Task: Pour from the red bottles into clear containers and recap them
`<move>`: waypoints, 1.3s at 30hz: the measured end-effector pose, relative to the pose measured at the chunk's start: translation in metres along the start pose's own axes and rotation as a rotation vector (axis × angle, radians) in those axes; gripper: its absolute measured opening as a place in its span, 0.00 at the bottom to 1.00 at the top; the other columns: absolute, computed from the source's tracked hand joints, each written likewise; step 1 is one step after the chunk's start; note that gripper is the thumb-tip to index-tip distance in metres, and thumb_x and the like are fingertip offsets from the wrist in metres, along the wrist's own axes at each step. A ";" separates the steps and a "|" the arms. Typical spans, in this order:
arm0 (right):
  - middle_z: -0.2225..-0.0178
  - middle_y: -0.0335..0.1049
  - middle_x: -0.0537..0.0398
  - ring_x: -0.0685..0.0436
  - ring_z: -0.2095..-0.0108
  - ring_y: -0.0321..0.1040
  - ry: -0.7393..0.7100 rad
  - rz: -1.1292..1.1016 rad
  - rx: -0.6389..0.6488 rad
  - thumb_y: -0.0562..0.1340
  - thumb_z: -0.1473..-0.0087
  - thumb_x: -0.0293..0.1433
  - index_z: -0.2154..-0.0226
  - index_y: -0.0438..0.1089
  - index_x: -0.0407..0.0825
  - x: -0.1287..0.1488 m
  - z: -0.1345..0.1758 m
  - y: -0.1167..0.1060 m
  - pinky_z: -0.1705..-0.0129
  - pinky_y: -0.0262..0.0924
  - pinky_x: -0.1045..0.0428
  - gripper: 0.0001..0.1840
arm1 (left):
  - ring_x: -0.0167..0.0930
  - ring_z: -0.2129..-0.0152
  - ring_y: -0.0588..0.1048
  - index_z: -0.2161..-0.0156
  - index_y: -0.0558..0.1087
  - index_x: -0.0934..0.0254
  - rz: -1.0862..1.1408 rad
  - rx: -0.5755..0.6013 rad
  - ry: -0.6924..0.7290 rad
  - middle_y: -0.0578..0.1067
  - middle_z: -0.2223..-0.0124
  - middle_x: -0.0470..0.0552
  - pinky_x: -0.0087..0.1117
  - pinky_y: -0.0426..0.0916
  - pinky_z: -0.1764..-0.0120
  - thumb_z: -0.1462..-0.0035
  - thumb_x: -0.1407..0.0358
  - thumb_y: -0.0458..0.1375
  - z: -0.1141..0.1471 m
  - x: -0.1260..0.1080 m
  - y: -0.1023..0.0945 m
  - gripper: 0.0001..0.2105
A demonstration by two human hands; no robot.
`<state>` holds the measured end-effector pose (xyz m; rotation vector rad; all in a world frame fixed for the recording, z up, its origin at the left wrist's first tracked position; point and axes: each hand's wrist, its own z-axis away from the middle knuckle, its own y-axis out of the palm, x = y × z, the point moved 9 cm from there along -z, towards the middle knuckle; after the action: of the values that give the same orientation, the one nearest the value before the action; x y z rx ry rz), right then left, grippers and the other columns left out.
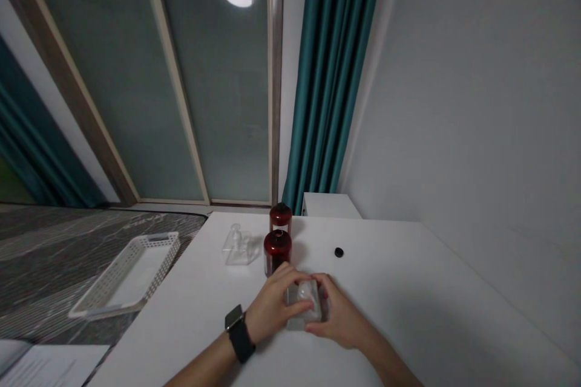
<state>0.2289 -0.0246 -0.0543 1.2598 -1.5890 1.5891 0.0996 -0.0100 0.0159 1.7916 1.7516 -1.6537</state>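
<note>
So with clock directions taken from the middle of the work, 12 pointing away from the wearer: a small clear container is held right at the near middle of the white table. It's gripped from about 9 o'clock by the left hand, thumb laid across the near side, and from about 3 by the right hand, fingers curled round. Both grips are pretty narrow, closed around the container only. A pale, rounded shape can be made out inside, but what it is can't be told. Whether the base is touching the table can't be told either.

At 11 o'clock, just beyond the left fingers, a dark red bottle is stood upright, apparently uncapped, with a second red bottle right behind it. A loose black cap is left at 1 o'clock, and a clear box with a knobbed top is set at 10.

The step in hand looks like two-handed handling of the container, maybe getting it lined up or worked at the top. For the next move, I'd say one side should be braced while fingertips are shifted, with the near bottle left unbumped.
</note>
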 end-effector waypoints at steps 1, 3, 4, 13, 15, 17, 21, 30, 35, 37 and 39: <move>0.49 0.66 0.50 0.36 0.49 0.65 0.000 -0.002 -0.002 0.73 0.65 0.23 0.46 0.63 0.52 0.000 0.000 0.000 0.46 0.61 0.40 0.42 | 0.36 0.61 0.71 0.52 0.73 0.61 -0.005 0.014 0.004 0.74 0.60 0.50 0.34 0.66 0.57 0.46 0.62 0.68 0.000 0.001 0.000 0.17; 0.44 0.63 0.47 0.34 0.45 0.62 0.011 -0.011 -0.005 0.73 0.66 0.23 0.41 0.59 0.53 -0.001 0.000 0.001 0.42 0.58 0.39 0.48 | 0.36 0.61 0.71 0.48 0.71 0.60 -0.009 0.042 0.016 0.73 0.59 0.50 0.35 0.66 0.56 0.48 0.61 0.69 0.002 0.005 -0.003 0.23; 0.42 0.61 0.46 0.34 0.43 0.61 0.021 -0.018 -0.008 0.74 0.65 0.24 0.39 0.56 0.53 -0.002 0.000 0.001 0.41 0.56 0.39 0.51 | 0.36 0.61 0.71 0.47 0.70 0.60 -0.012 0.051 0.025 0.73 0.59 0.50 0.35 0.67 0.56 0.48 0.60 0.70 0.002 0.006 -0.004 0.24; 0.43 0.58 0.47 0.35 0.44 0.59 -0.017 -0.036 0.008 0.72 0.61 0.28 0.33 0.47 0.55 0.008 0.002 -0.004 0.40 0.53 0.39 0.56 | 0.40 0.53 0.70 0.50 0.67 0.61 -0.074 0.035 0.047 0.71 0.51 0.56 0.42 0.67 0.49 0.45 0.67 0.63 0.018 -0.002 -0.015 0.17; 0.47 0.60 0.50 0.40 0.52 0.63 -0.033 -0.039 -0.092 0.69 0.58 0.27 0.35 0.48 0.56 0.008 0.001 -0.013 0.45 0.59 0.42 0.51 | 0.40 0.52 0.70 0.50 0.67 0.61 -0.042 0.039 0.028 0.70 0.50 0.56 0.42 0.67 0.49 0.46 0.68 0.63 0.021 0.002 -0.013 0.18; 0.53 0.61 0.53 0.42 0.57 0.62 -0.071 -0.038 -0.210 0.66 0.56 0.27 0.37 0.52 0.56 0.010 -0.001 -0.021 0.48 0.59 0.44 0.46 | 0.40 0.51 0.70 0.50 0.66 0.61 -0.003 0.063 0.013 0.70 0.50 0.56 0.42 0.67 0.48 0.50 0.67 0.66 0.022 0.008 -0.009 0.22; 0.63 0.60 0.59 0.43 0.60 0.62 -0.127 -0.049 -0.319 0.66 0.56 0.27 0.39 0.54 0.55 0.016 -0.004 -0.020 0.50 0.58 0.45 0.42 | 0.41 0.52 0.72 0.48 0.64 0.62 0.064 0.073 -0.122 0.71 0.49 0.56 0.43 0.68 0.48 0.57 0.69 0.71 0.022 0.029 -0.005 0.31; 0.66 0.61 0.59 0.44 0.63 0.64 -0.174 -0.024 -0.330 0.64 0.49 0.29 0.40 0.54 0.54 0.028 -0.001 -0.026 0.51 0.60 0.46 0.35 | 0.40 0.55 0.74 0.51 0.68 0.61 0.039 0.071 -0.158 0.74 0.52 0.53 0.42 0.69 0.51 0.60 0.69 0.73 0.020 0.027 -0.008 0.29; 0.64 0.64 0.57 0.43 0.61 0.65 -0.239 -0.028 -0.309 0.59 0.45 0.27 0.38 0.51 0.55 0.037 0.005 -0.020 0.49 0.59 0.44 0.34 | 0.39 0.56 0.74 0.52 0.67 0.61 0.051 0.051 -0.124 0.73 0.53 0.52 0.41 0.70 0.52 0.59 0.69 0.72 0.021 0.026 -0.006 0.28; 0.62 0.66 0.55 0.43 0.59 0.66 -0.238 -0.032 -0.284 0.59 0.45 0.28 0.38 0.50 0.55 0.039 0.006 -0.015 0.47 0.59 0.44 0.34 | 0.39 0.56 0.74 0.53 0.67 0.61 0.049 0.047 -0.123 0.73 0.53 0.52 0.41 0.70 0.52 0.60 0.70 0.73 0.021 0.026 -0.005 0.28; 0.59 0.67 0.54 0.42 0.56 0.66 -0.231 -0.039 -0.258 0.60 0.46 0.29 0.37 0.49 0.55 0.042 0.006 -0.011 0.45 0.58 0.44 0.36 | 0.39 0.56 0.73 0.53 0.67 0.61 0.043 0.050 -0.127 0.73 0.53 0.52 0.41 0.70 0.52 0.60 0.70 0.73 0.020 0.026 -0.005 0.28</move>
<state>0.2230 -0.0382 -0.0131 1.3584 -1.8310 1.2022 0.0770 -0.0073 -0.0084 1.6907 1.6216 -1.7677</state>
